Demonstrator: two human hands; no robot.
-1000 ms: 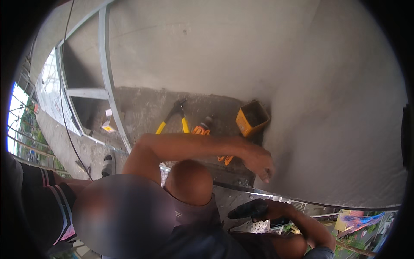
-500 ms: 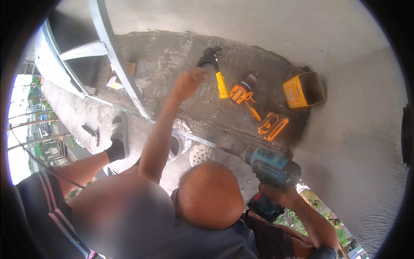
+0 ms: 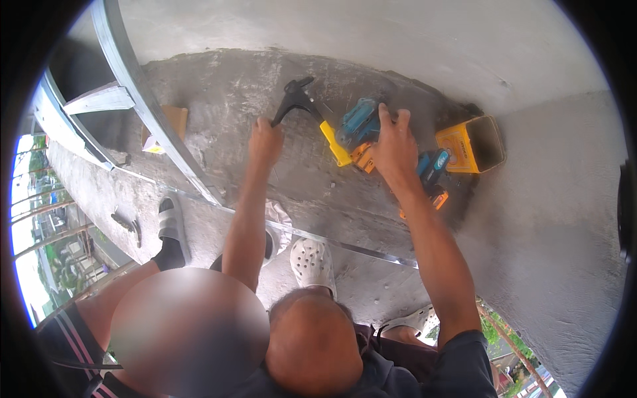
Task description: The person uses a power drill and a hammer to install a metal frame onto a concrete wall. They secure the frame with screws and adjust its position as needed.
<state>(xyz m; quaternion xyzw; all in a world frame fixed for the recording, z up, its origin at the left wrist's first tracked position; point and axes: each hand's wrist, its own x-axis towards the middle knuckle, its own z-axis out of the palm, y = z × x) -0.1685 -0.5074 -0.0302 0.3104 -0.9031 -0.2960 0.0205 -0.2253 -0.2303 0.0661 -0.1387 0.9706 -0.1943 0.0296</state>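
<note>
The teal-blue and black cordless drill (image 3: 357, 125) lies over a partly hidden orange power tool (image 3: 362, 160) on the rough grey concrete ledge (image 3: 219, 99). Resting on that uneven support, it could roll or slip if the right hand (image 3: 396, 149) let go unevenly; its base, just beside the open, square yellow container (image 3: 458, 151), might then knock it. The right fingers are spread across the drill's top, but the palm hides whether they grip.

The left fingers are clamped around one handle of the long-handled hand tool with a black T-shaped head and yellow grip (image 3: 336, 142), probably a riveter. Its free handle ends close to the orange tool, so a sideways pull could catch there.

The drill's casing looks scuffed and dusty; the riveter's grip is bright and smooth. Farther left, a silvery metal frame (image 3: 149, 113) leans over a small brown cardboard box (image 3: 174, 121).
</note>
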